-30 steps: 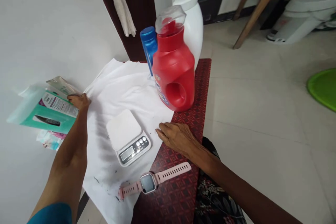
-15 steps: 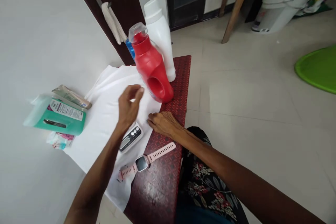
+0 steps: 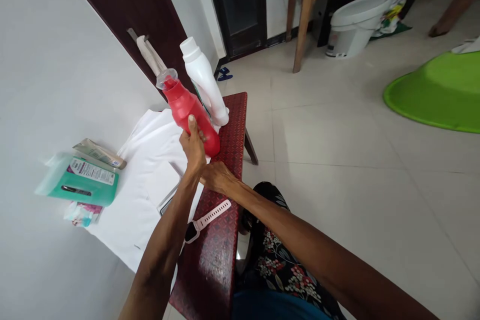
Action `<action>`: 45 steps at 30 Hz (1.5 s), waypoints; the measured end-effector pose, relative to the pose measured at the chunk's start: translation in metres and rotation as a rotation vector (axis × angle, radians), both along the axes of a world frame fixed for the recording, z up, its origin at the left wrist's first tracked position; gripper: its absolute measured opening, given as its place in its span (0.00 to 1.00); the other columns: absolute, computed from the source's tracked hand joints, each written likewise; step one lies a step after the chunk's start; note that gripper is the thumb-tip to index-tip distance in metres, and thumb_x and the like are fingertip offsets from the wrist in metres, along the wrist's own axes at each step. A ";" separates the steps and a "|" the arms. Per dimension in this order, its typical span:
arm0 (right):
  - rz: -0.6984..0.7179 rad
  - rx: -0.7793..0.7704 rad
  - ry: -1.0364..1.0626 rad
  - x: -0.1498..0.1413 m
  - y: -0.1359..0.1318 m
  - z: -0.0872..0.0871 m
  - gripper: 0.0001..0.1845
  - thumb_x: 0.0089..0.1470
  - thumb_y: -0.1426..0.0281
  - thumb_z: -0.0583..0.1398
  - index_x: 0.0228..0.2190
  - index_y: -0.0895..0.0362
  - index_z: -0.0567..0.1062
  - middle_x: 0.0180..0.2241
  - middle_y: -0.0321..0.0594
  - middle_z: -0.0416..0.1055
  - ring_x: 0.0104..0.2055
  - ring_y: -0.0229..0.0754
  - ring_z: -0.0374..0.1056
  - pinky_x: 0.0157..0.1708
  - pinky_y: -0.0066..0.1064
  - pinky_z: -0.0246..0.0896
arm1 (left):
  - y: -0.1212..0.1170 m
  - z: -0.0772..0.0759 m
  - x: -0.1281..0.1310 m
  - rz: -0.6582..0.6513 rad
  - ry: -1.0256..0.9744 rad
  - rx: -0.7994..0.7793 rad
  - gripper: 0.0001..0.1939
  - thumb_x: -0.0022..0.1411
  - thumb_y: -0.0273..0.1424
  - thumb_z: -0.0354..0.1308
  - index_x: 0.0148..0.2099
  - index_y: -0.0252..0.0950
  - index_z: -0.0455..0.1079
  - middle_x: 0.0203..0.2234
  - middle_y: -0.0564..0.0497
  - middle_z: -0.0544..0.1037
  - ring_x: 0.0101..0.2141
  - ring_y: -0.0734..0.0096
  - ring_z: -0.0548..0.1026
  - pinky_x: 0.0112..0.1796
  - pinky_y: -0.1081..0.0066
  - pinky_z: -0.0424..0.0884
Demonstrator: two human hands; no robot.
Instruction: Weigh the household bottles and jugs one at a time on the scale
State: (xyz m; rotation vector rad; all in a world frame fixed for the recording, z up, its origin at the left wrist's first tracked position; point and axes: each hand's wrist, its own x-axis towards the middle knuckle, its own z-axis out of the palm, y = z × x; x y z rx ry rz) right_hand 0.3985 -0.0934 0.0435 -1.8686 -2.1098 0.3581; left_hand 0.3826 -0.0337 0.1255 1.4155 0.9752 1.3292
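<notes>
My left hand (image 3: 194, 149) is closed round the handle side of a red detergent bottle (image 3: 183, 105), which leans to the left and has a clear cap. Just behind that bottle stands a white bottle (image 3: 204, 80). My right hand (image 3: 218, 178) rests low by the edge of the white cloth (image 3: 127, 200), below the red bottle. Its fingers bend downward, and the left wrist hides their tips. Under my left forearm lies a white digital scale (image 3: 163, 182), partly covered. A smartwatch with a pink strap (image 3: 213, 214) lies beside it.
The cloth covers part of a narrow red patterned table (image 3: 213, 260). Against the wall stand a green liquid pouch (image 3: 86, 180), a beige tube (image 3: 99, 153) and a small packet (image 3: 80, 214). Beyond are a white bucket (image 3: 348, 30) and a green mat (image 3: 438, 95) on the floor.
My left hand has moved from above the cloth onto the red bottle and taken hold of it. My right hand stays by the cloth's edge. The whole view has shifted.
</notes>
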 end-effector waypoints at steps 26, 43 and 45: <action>-0.047 -0.022 -0.110 -0.005 -0.008 0.007 0.25 0.75 0.61 0.49 0.53 0.61 0.81 0.49 0.59 0.83 0.51 0.56 0.81 0.45 0.37 0.66 | -0.009 0.055 -0.212 0.458 0.117 0.240 0.36 0.55 0.71 0.56 0.28 0.43 0.51 0.17 0.60 0.55 0.17 0.78 0.52 0.19 0.69 0.57; -0.054 -0.023 -0.127 -0.006 -0.005 0.003 0.23 0.75 0.61 0.50 0.49 0.60 0.81 0.47 0.55 0.84 0.48 0.53 0.81 0.40 0.34 0.62 | 0.004 0.027 -0.230 0.361 0.067 0.116 0.37 0.52 0.71 0.61 0.27 0.42 0.58 0.17 0.59 0.58 0.18 0.77 0.53 0.21 0.68 0.61; -0.059 -0.019 -0.132 -0.006 -0.005 0.002 0.23 0.76 0.61 0.50 0.49 0.60 0.81 0.47 0.54 0.84 0.47 0.53 0.81 0.40 0.34 0.61 | 0.001 0.030 -0.238 0.298 0.173 0.161 0.36 0.59 0.69 0.57 0.25 0.41 0.60 0.17 0.56 0.62 0.20 0.74 0.57 0.24 0.68 0.64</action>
